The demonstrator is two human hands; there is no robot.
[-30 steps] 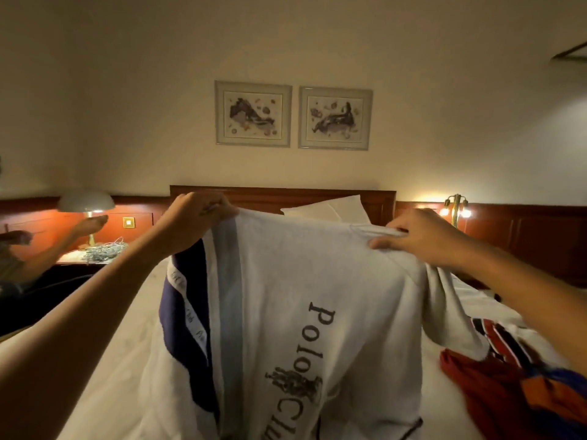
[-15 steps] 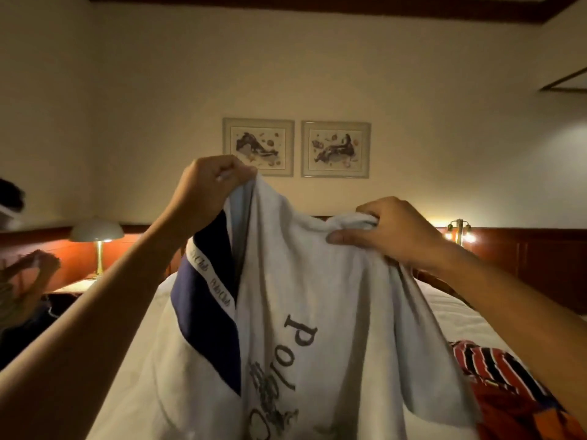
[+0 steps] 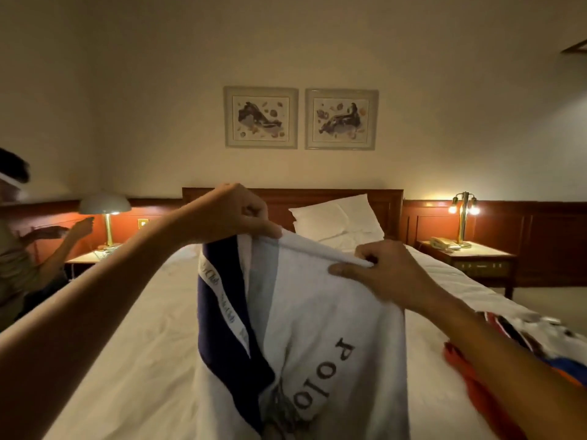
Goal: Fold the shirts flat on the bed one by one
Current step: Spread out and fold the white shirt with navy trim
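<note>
White shirt [image 3: 320, 312] with a navy panel hangs above the bed [image 3: 127, 344] in the head view. The left grip [image 3: 235, 214] and right grip [image 3: 384, 271] both pinch its top edge, fingers curled on the cloth. The step in hand looks like spreading; next it needs laying flat. One shirt is held, the striped heap [image 3: 514, 341] beside it can't be counted, and there is one pillow [image 3: 336, 217].

White-navy shirt [image 3: 317, 312] hanging above bed [image 3: 133, 344]

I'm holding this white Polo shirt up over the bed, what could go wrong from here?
The white shirt hangs bunched between your left hand and right hand; laid down like that it may crease. The striped and orange clothes lie close by on the right of the bed, so an edge could land on them.
</note>
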